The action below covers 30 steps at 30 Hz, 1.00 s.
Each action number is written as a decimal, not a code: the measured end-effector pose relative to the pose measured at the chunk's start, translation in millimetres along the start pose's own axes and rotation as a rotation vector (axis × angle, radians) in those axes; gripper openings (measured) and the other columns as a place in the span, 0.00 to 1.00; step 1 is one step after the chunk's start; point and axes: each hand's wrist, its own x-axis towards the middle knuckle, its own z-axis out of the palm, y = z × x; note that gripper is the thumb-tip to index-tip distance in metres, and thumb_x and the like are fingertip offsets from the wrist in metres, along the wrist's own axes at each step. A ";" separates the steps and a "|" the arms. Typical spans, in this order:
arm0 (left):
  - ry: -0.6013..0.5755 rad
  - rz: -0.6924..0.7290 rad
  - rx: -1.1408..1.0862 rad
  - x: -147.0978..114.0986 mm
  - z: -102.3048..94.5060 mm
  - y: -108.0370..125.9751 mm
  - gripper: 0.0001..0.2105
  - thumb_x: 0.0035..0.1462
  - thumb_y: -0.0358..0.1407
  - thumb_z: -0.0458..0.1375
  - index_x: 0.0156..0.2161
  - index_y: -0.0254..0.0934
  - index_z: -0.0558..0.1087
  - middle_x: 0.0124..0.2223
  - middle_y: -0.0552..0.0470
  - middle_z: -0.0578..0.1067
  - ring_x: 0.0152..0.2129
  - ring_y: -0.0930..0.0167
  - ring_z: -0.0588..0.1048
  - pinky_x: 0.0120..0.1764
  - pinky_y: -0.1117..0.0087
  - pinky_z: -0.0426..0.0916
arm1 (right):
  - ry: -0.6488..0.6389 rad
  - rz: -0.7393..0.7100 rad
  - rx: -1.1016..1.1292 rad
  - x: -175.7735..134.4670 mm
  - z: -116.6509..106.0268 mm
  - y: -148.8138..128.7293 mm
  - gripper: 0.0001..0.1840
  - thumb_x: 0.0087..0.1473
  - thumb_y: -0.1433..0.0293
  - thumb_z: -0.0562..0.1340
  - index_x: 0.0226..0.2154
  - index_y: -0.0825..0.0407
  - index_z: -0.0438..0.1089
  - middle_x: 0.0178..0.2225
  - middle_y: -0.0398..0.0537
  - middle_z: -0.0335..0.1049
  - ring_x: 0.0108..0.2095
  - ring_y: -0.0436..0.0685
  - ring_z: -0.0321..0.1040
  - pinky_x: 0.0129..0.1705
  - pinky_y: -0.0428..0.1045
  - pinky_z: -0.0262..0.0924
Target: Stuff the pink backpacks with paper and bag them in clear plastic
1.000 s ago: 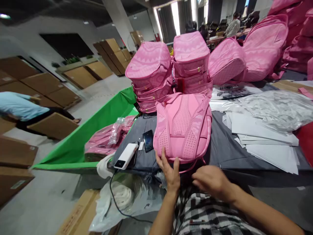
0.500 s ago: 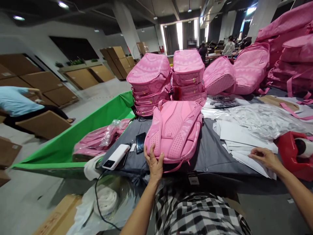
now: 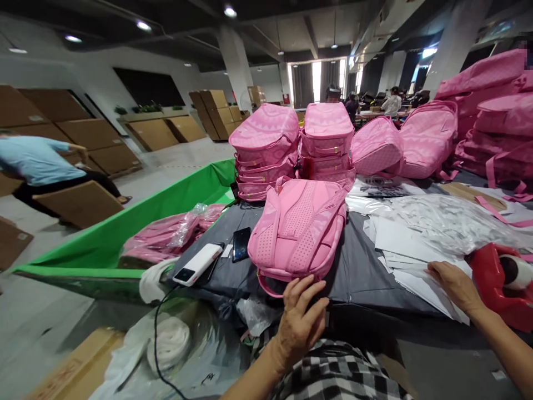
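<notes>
A pink backpack [image 3: 297, 230] lies in front of me on the dark-covered table, its straps and padded back facing up. My left hand [image 3: 302, 319] is at its near edge, fingers apart and stretched out, holding nothing. To the right, my right hand [image 3: 458, 286] is at a stack of white sheets [image 3: 403, 244], with its fingers closed on the edge of a sheet. Whether that sheet is paper or thin plastic, I cannot tell.
Stacked pink backpacks [image 3: 264, 130] stand behind, with more at the right. Clear plastic bags [image 3: 453, 216] and a red tape dispenser [image 3: 491, 289] lie right. A white power bank [image 3: 199, 264] and black phone [image 3: 241, 244] lie left, beside a green-walled bin [image 3: 100, 239]. A person bends among cartons.
My left hand has let go of the backpack's lower left corner and moved right and toward me. The backpack has turned slightly. My right hand stays at the white sheets.
</notes>
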 end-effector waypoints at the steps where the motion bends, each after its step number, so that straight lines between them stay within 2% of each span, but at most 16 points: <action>1: -0.029 0.006 -0.045 0.5 4.7 3.3 0.11 0.60 0.26 0.55 0.46 0.38 0.74 0.54 0.44 0.76 0.59 0.61 0.67 0.60 0.53 0.61 | -0.015 -0.012 0.036 1.9 -2.0 -0.2 0.26 0.60 0.48 0.48 0.31 0.48 0.70 0.28 0.54 0.73 0.30 0.64 0.72 0.34 0.55 0.63; 5: -0.123 -0.082 -0.256 1.8 21.1 7.1 0.11 0.61 0.26 0.54 0.46 0.39 0.73 0.54 0.43 0.76 0.57 0.61 0.70 0.55 0.54 0.68 | -0.016 -0.032 0.145 8.6 -14.9 -12.9 0.24 0.58 0.47 0.51 0.29 0.46 0.69 0.29 0.52 0.75 0.31 0.62 0.73 0.35 0.54 0.66; 8: -0.240 -0.155 -0.465 15.1 34.4 10.9 0.14 0.65 0.31 0.55 0.55 0.39 0.70 0.57 0.42 0.74 0.57 0.63 0.70 0.57 0.55 0.68 | -0.057 -0.044 0.162 8.5 -32.9 -50.9 0.25 0.59 0.45 0.51 0.28 0.47 0.66 0.28 0.51 0.72 0.29 0.60 0.70 0.34 0.53 0.64; 10: -0.331 -0.180 -0.572 31.9 46.9 18.5 0.27 0.63 0.40 0.61 0.64 0.38 0.62 0.63 0.38 0.70 0.63 0.60 0.65 0.63 0.51 0.62 | -0.220 -0.076 0.223 5.4 -47.7 -89.6 0.25 0.61 0.45 0.51 0.29 0.47 0.65 0.28 0.49 0.71 0.29 0.58 0.69 0.34 0.51 0.64; 12: -0.424 -0.240 -0.700 48.4 62.2 30.7 0.42 0.53 0.50 0.68 0.68 0.38 0.58 0.67 0.37 0.66 0.67 0.55 0.58 0.67 0.46 0.53 | -0.455 -0.099 0.327 1.6 -62.2 -129.2 0.25 0.62 0.45 0.51 0.31 0.48 0.66 0.29 0.46 0.70 0.29 0.55 0.67 0.35 0.49 0.63; 13: -0.474 -0.314 -0.803 54.1 69.7 37.9 0.45 0.48 0.55 0.70 0.66 0.39 0.62 0.65 0.38 0.68 0.66 0.53 0.59 0.66 0.46 0.54 | -0.562 -0.099 0.383 -0.2 -68.4 -145.5 0.25 0.63 0.45 0.51 0.31 0.48 0.66 0.29 0.45 0.69 0.30 0.55 0.66 0.35 0.48 0.63; 14: -0.529 -0.430 -0.937 57.2 76.3 45.2 0.44 0.43 0.59 0.70 0.62 0.39 0.69 0.60 0.39 0.73 0.62 0.53 0.65 0.63 0.48 0.59 | -0.644 -0.089 0.433 -2.0 -73.3 -158.0 0.26 0.63 0.45 0.52 0.32 0.49 0.67 0.29 0.45 0.69 0.30 0.54 0.66 0.34 0.47 0.62; 16: -0.626 -0.756 -1.232 55.2 84.4 58.2 0.39 0.35 0.65 0.69 0.46 0.35 0.79 0.41 0.45 0.79 0.43 0.59 0.76 0.49 0.57 0.69 | -0.697 -0.022 0.531 -6.0 -78.1 -169.2 0.28 0.61 0.43 0.53 0.33 0.49 0.70 0.30 0.46 0.69 0.31 0.55 0.66 0.33 0.46 0.62; 18: -0.629 -1.094 -1.439 46.1 84.9 65.5 0.37 0.29 0.66 0.70 0.33 0.32 0.79 0.28 0.53 0.74 0.27 0.71 0.71 0.35 0.68 0.67 | -0.679 0.078 0.680 -11.4 -76.1 -165.1 0.32 0.55 0.38 0.55 0.38 0.49 0.74 0.33 0.48 0.73 0.32 0.57 0.68 0.33 0.47 0.64; 20: -0.540 -1.285 -1.482 36.6 80.6 66.3 0.35 0.25 0.63 0.73 0.29 0.31 0.77 0.24 0.57 0.69 0.21 0.77 0.63 0.29 0.72 0.60 | -0.701 0.130 0.846 -17.7 -68.8 -155.9 0.40 0.45 0.34 0.61 0.44 0.50 0.74 0.37 0.51 0.75 0.34 0.61 0.71 0.33 0.49 0.65; 22: -0.467 -1.301 -1.439 31.1 76.4 63.0 0.32 0.27 0.60 0.74 0.27 0.32 0.76 0.22 0.58 0.67 0.20 0.78 0.60 0.27 0.73 0.56 | -0.726 0.153 0.904 -22.9 -58.3 -152.5 0.42 0.37 0.36 0.67 0.44 0.51 0.75 0.35 0.52 0.76 0.33 0.62 0.71 0.33 0.50 0.66; 24: -0.451 -1.224 -1.387 28.7 74.4 58.8 0.31 0.31 0.60 0.72 0.27 0.32 0.76 0.22 0.59 0.66 0.20 0.78 0.59 0.27 0.74 0.54 | -0.688 0.217 0.858 -25.2 -46.3 -159.8 0.35 0.37 0.41 0.70 0.37 0.51 0.75 0.30 0.49 0.74 0.30 0.59 0.69 0.31 0.49 0.64; 27: -0.451 -1.049 -1.292 20.7 71.1 52.0 0.25 0.45 0.57 0.68 0.30 0.32 0.79 0.24 0.56 0.70 0.22 0.76 0.63 0.28 0.73 0.57 | -0.561 0.345 0.829 -23.9 -28.2 -180.2 0.30 0.44 0.40 0.67 0.28 0.52 0.74 0.23 0.46 0.69 0.24 0.54 0.64 0.25 0.46 0.60; 30: -0.363 -0.821 -1.014 -3.7 58.4 41.8 0.18 0.60 0.49 0.60 0.33 0.35 0.81 0.29 0.50 0.78 0.28 0.71 0.72 0.38 0.68 0.66 | -0.406 0.307 0.722 -24.0 -14.3 -186.8 0.32 0.50 0.39 0.61 0.26 0.51 0.75 0.24 0.48 0.72 0.23 0.55 0.67 0.24 0.46 0.62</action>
